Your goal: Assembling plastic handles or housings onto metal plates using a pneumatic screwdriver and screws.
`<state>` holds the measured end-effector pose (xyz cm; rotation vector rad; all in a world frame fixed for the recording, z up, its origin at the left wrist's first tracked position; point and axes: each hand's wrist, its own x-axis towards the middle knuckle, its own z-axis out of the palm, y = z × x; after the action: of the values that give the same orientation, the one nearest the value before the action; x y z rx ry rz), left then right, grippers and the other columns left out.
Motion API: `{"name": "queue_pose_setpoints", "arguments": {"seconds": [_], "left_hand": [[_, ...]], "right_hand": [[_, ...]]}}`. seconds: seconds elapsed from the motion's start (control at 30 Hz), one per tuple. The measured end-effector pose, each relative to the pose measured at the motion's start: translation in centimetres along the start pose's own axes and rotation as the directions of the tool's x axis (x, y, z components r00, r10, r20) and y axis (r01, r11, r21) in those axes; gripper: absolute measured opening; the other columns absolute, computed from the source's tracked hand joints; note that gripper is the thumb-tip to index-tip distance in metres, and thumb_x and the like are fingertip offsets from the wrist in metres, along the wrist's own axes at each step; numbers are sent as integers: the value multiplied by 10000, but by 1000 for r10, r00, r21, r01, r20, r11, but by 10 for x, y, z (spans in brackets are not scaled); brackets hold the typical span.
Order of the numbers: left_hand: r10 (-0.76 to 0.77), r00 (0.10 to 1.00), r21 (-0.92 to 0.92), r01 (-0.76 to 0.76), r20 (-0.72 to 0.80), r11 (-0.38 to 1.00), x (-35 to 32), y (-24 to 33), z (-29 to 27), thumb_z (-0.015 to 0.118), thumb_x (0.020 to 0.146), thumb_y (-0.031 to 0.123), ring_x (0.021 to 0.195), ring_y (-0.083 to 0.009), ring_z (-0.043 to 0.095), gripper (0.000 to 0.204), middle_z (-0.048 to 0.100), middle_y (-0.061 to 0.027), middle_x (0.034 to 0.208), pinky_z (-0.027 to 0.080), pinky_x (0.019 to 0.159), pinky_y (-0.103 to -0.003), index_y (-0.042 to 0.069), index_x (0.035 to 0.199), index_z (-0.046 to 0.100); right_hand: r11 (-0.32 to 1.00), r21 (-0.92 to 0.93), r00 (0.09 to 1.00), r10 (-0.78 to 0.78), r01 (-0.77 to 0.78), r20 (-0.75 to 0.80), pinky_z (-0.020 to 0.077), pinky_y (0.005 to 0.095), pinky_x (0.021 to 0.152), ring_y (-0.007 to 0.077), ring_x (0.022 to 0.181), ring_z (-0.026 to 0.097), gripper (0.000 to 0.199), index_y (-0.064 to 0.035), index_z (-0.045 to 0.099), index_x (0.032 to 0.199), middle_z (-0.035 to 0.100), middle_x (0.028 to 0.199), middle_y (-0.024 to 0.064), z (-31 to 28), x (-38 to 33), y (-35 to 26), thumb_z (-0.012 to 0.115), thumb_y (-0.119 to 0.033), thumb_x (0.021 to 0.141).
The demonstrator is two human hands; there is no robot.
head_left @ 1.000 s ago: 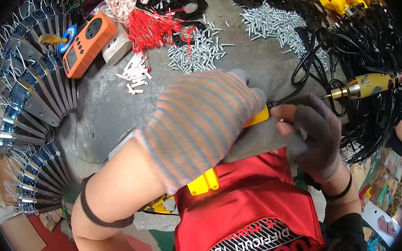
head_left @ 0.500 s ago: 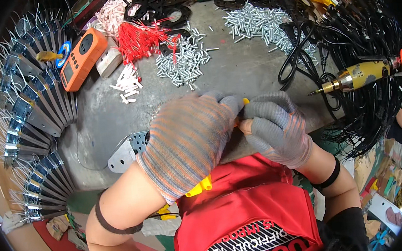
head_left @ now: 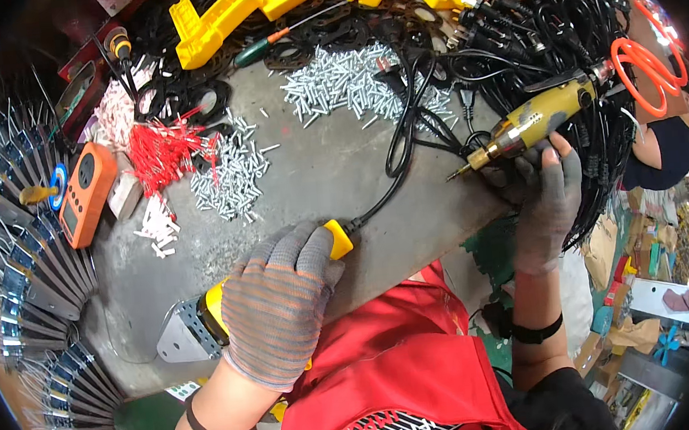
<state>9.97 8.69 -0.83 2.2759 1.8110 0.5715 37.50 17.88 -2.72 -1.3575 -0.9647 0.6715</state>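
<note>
My left hand [head_left: 283, 306], in a grey-and-orange striped knit glove, is closed around a yellow-handled tool [head_left: 339, 240]. A perforated metal head [head_left: 187, 333] sticks out past the wrist side, and a black cord leaves the handle's other end. Most of the handle is hidden by the glove. On the right, my gloved right hand [head_left: 553, 209] is raised under a yellow power screwdriver [head_left: 529, 123], its fingers stretched up by the tool's body. Whether they touch it I cannot tell. The screwdriver's bit points left and down, over the table.
Piles of silver screws [head_left: 230, 176] lie across the metal table [head_left: 291, 170], near red-sleeved parts [head_left: 163, 153] and an orange meter [head_left: 88, 192]. Metal plates with wires [head_left: 29, 267] line the left. Yellow plastic shells [head_left: 233, 16] are behind; black cords [head_left: 567, 40] and a coiled orange hose [head_left: 648, 78] are right.
My hands have parted: the right has moved right to the screwdriver, while the left now grips the yellow handle. A black cord now runs from that handle across the table. The view has shifted.
</note>
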Motion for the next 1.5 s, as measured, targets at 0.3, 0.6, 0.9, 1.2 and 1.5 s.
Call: {"name": "queue_pose_setpoints", "arguments": {"seconds": [0.3,0.6,0.9,1.2,1.5], "left_hand": [[-179,983,-7,179,41,984,3,0,-5,765,741,241,843,-306,642,368,668,-83,966,489,735,-402,119,1068,647],[-154,988,-171,157,33,973,3,-10,-4,752,732,223,779,-345,598,304,610,-120,868,475,681,-433,98,986,642],[-172,985,-185,174,27,967,3,-11,-4,752,719,230,805,-349,597,265,603,-132,836,470,682,-453,93,926,657],[-178,984,-206,174,1,963,3,-15,-1,750,707,224,841,-333,607,243,628,-98,863,484,723,-436,96,903,682],[-226,969,-154,240,102,959,7,-14,2,714,717,241,861,-290,624,211,627,-85,870,498,741,-406,98,869,685]], "right_hand": [[968,-102,973,-231,229,-6,455,267,818,126,882,545,277,36,538,1124,589,981,68,9,28,20,584,-142,916],[951,309,824,-154,-27,546,451,346,895,204,995,539,698,22,414,1321,510,1076,95,26,4,-17,705,-274,760],[884,450,732,-224,-124,644,359,307,783,120,772,411,537,-68,453,1206,415,850,-6,96,-50,-75,707,-272,778],[847,473,649,-220,-244,729,343,311,636,116,595,390,605,-62,515,1212,410,698,-26,116,-82,-75,638,-517,834],[900,419,620,-263,-118,739,345,302,581,111,559,399,494,-80,509,1109,399,685,-26,127,-88,-71,627,-482,847]]}}
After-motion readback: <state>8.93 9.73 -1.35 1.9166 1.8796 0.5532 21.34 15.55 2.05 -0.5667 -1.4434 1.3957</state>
